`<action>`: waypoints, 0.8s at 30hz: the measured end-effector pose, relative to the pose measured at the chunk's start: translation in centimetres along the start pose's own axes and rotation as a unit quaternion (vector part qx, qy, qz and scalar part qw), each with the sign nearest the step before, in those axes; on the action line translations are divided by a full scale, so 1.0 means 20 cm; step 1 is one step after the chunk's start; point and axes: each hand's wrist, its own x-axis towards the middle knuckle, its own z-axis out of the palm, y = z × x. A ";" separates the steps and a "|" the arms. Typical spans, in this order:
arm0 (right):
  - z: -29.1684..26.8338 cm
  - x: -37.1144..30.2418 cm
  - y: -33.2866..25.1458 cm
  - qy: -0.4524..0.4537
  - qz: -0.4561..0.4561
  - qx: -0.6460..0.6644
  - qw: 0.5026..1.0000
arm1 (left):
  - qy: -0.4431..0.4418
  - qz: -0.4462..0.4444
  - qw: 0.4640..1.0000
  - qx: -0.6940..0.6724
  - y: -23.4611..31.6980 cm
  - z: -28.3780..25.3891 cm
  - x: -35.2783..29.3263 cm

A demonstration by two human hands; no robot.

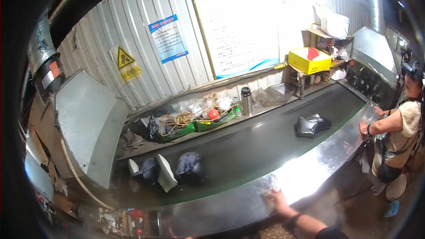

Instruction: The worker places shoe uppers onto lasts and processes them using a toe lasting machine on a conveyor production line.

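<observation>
My right hand (278, 201) rests on the shiny metal ledge (221, 214) along the near side of a dark conveyor belt (248, 146). Its fingers look loosely spread, with nothing seen in them. My left hand is not in view. On the belt's left part stand two dark, rounded shoe-like pieces (190, 164) with fuzzy blue-grey tops, and two upright pale pieces (167, 173) beside them. Farther right lies a glossy black piece (312, 125), shaped like a pair of shoes or moulds; its exact kind is unclear. My hand touches none of these.
A co-worker (398, 128) stands at the right, hands on the ledge. Metal hoods (86, 124) cover both belt ends. Behind the belt are green bins (217, 121) with cord and a red ball, a steel flask (246, 101) and a yellow box (310, 60) on a shelf.
</observation>
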 end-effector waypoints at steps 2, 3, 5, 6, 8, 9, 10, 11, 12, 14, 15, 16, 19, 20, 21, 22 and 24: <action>-0.13 -0.19 -0.20 0.020 0.013 0.017 1.000 | -0.051 -0.029 0.998 0.039 -0.06 0.12 0.17; -0.18 -0.25 -0.28 0.008 0.051 0.048 0.998 | -0.078 -0.041 0.994 0.063 -0.06 0.16 0.24; -0.20 -0.38 -0.27 0.016 0.059 0.033 0.998 | -0.165 -0.068 0.983 0.045 -0.02 0.28 0.30; -0.20 -0.46 -0.26 0.009 0.058 0.027 0.998 | -0.166 -0.082 0.981 0.059 0.01 0.35 0.32; -0.22 -0.57 -0.26 -0.005 0.100 0.039 0.994 | -0.214 -0.072 0.972 0.067 0.04 0.47 0.34; -0.23 -0.62 -0.26 0.005 0.119 0.054 0.991 | -0.244 -0.061 0.965 0.077 0.04 0.51 0.36; -0.27 -0.65 -0.33 0.035 0.086 0.004 0.996 | -0.246 -0.046 0.965 0.077 0.01 0.54 0.40; -0.30 -0.68 -0.36 0.041 0.091 -0.005 0.995 | -0.257 -0.049 0.962 0.075 -0.02 0.56 0.42; -0.34 -0.73 -0.38 0.036 0.184 0.034 0.982 | -0.267 -0.064 0.959 0.073 -0.06 0.59 0.43; -0.39 -0.83 -0.41 0.058 0.281 0.068 0.956 | -0.288 -0.080 0.951 0.085 -0.11 0.62 0.47; -0.41 -0.89 -0.43 0.121 0.229 0.035 0.965 | -0.307 -0.097 0.944 0.073 -0.16 0.62 0.50; -0.46 -0.94 -0.44 0.117 0.266 0.024 0.957 | -0.314 -0.098 0.941 0.077 -0.19 0.63 0.50; -0.57 -0.99 -0.42 0.135 0.303 0.025 0.943 | -0.321 -0.096 0.939 0.078 -0.19 0.65 0.51; -0.59 -0.97 -0.42 0.154 0.305 0.037 0.939 | -0.321 -0.094 0.939 0.075 -0.18 0.64 0.50; -0.58 -0.94 -0.40 0.153 0.301 0.038 0.941 | -0.318 -0.091 0.941 0.073 -0.16 0.63 0.50; -0.58 -0.88 -0.38 0.175 0.283 0.017 0.943 | -0.292 -0.079 0.951 0.070 -0.13 0.61 0.49; -0.54 -0.74 -0.38 0.237 0.220 0.015 0.946 | -0.250 -0.052 0.965 0.067 -0.06 0.56 0.51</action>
